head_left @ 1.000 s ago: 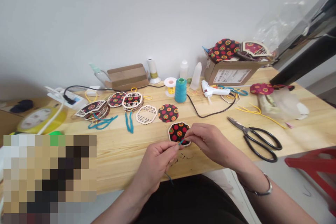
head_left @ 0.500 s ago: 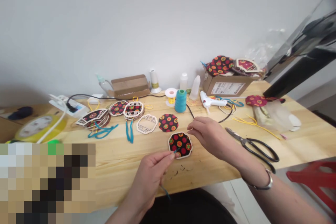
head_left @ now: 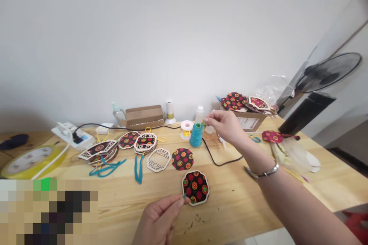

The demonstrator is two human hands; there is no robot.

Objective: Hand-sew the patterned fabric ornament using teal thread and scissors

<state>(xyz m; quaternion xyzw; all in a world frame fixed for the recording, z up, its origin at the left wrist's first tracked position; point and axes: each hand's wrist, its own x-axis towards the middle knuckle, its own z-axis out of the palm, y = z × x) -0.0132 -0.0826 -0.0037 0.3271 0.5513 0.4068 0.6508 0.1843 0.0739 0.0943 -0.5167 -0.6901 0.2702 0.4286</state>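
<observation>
My left hand (head_left: pixel 162 216) is closed in a pinch on a short teal cord (head_left: pixel 184 195), at the lower left edge of a wood-framed fabric piece (head_left: pixel 196 187) with a dark floral print. My right hand (head_left: pixel 224 125) is raised beyond that piece, just right of the teal thread cone (head_left: pixel 196 136). Its thumb and fingertips are pressed together; what they hold is too small to name. Left of the framed piece lie a round floral fabric piece (head_left: pixel 183 159) and a bare lattice frame (head_left: pixel 158 160).
Finished lattice ornaments (head_left: pixel 146 142) with teal and yellow cords lie at left, near a power strip (head_left: pixel 75 138) and a tape roll (head_left: pixel 31 160). A cardboard box (head_left: pixel 250 121) of floral pieces stands at the back right. Black scissors are mostly hidden under my right arm.
My right hand has moved up and away from the framed piece, towards the back of the table. My left hand keeps its pinch on the cord. The view has tilted upward.
</observation>
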